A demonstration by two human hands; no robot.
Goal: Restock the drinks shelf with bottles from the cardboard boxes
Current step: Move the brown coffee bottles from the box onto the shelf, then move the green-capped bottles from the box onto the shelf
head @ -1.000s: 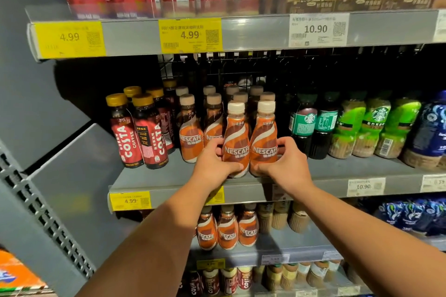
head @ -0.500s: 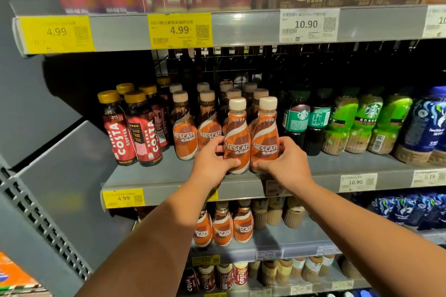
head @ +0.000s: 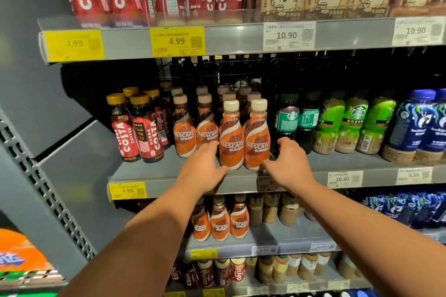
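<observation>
Two orange Nescafe bottles with cream caps stand upright side by side at the front of the middle grey shelf [head: 156, 176]: the left Nescafe bottle [head: 231, 137] and the right Nescafe bottle [head: 257, 137]. My left hand [head: 204, 167] is just left of the pair, fingers spread, thumb near the left bottle's base. My right hand [head: 290, 164] is just right of the pair, fingers apart, with a small gap to the right bottle. Neither hand grips anything. More Nescafe bottles [head: 184, 132] stand in rows behind. No cardboard box is in view.
Red Costa bottles [head: 125, 135] stand to the left, dark and green Starbucks bottles [head: 334, 127] and blue bottles [head: 415, 127] to the right. Cartons fill the top shelf [head: 241, 38]. Lower shelves hold more Nescafe bottles [head: 219, 222]. A grey slanted side panel [head: 72, 176] borders the left.
Both hands held the two front Nescafe bottles on the shelf; now they have let go and opened, drawing slightly outward. The bottles stay standing at the shelf front.
</observation>
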